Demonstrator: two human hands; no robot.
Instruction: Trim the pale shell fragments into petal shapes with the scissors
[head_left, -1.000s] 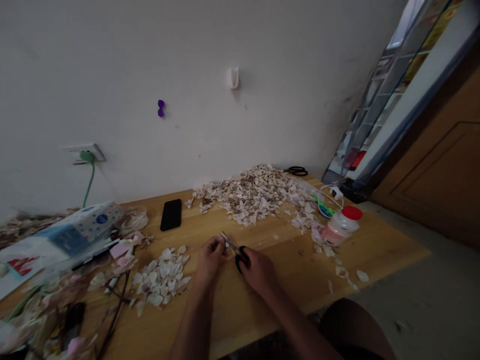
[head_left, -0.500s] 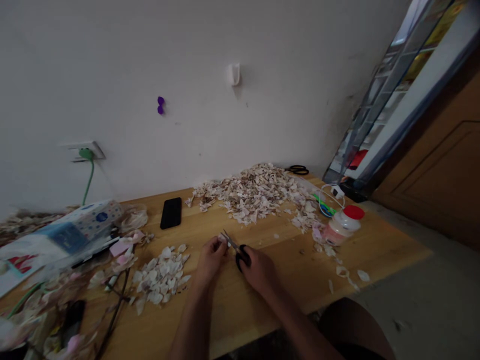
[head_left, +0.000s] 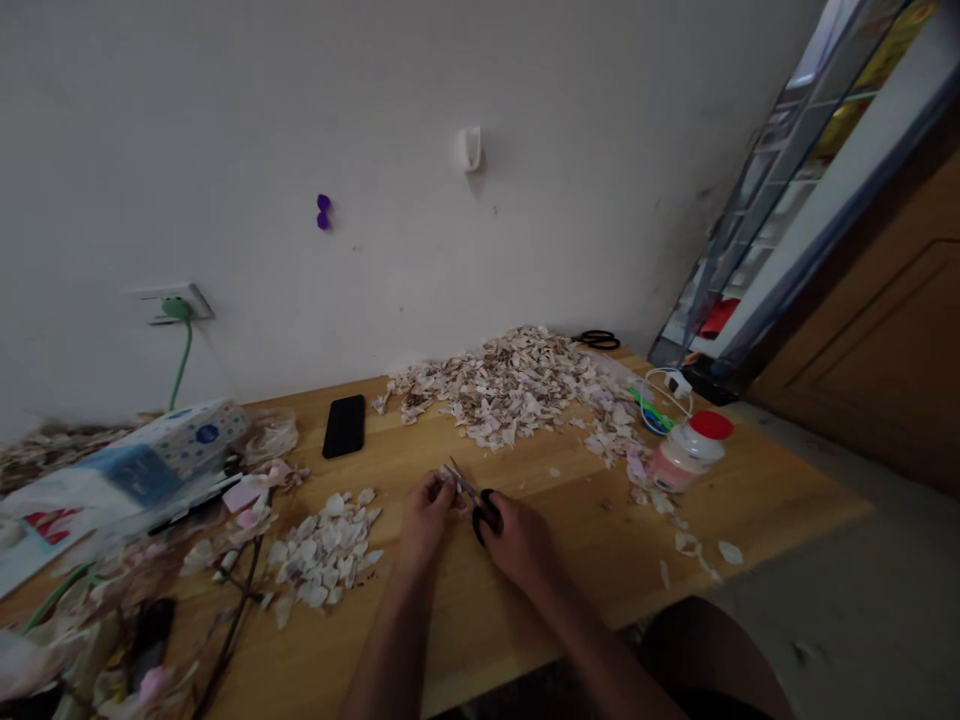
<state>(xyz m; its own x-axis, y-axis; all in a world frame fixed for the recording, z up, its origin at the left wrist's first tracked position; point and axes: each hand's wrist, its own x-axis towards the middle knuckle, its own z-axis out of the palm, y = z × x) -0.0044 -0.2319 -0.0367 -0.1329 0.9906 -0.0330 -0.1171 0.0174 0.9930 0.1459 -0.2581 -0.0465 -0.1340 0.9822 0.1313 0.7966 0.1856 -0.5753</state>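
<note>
My right hand (head_left: 519, 540) grips a pair of black-handled scissors (head_left: 486, 512), its fingers wrapped through the loops. The blades point up and left, beside the fingertips of my left hand (head_left: 426, 515). Those fingers pinch a small pale petal-like piece (head_left: 450, 484), mostly covered by the fingers. Left of my left hand lies a small heap of whitish petal-like pieces (head_left: 326, 550). Beyond both hands, against the wall, spreads a much larger pile of dry, pale fragments (head_left: 517, 385).
A black phone (head_left: 344, 426) lies behind the small heap. At right stands a red-lidded jar (head_left: 690, 450) near a white cable (head_left: 660, 375). Other black scissors (head_left: 598, 339) rest by the wall. A tissue pack (head_left: 172, 450) and artificial flower branches (head_left: 240, 600) crowd the left side.
Both hands stay in nearly the same place. The scissor blades and the pinched piece have shifted only slightly, and the camera view has moved a little.
</note>
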